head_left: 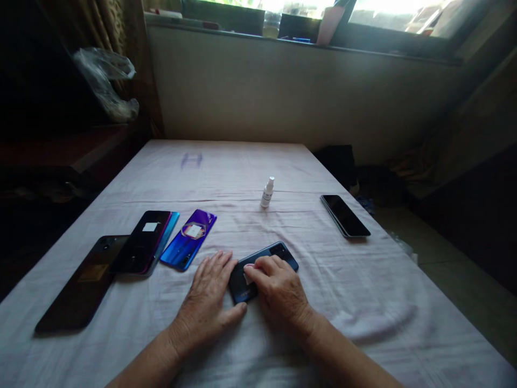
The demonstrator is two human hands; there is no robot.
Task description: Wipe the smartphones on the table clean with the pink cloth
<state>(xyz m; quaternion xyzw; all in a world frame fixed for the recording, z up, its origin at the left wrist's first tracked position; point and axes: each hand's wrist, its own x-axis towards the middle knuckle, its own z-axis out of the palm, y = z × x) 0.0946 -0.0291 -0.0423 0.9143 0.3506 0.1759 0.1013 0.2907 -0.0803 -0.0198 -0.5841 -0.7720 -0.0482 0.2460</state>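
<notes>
A dark blue smartphone lies back side up on the cloth, tilted, with its camera block at the upper right. My left hand rests at its left end, fingertips by the upper corner and thumb by the lower edge, holding it. My right hand lies over the phone's middle with its fingers closed. Its thumb and fingertips pinch at a white sticker on the phone's back; part of the sticker is hidden under them.
To the left lie a blue-purple phone, a stacked pair with a dark phone on top, and another dark phone. A white spray bottle stands ahead. Black phones lie stacked near the right edge of the cloth-covered table.
</notes>
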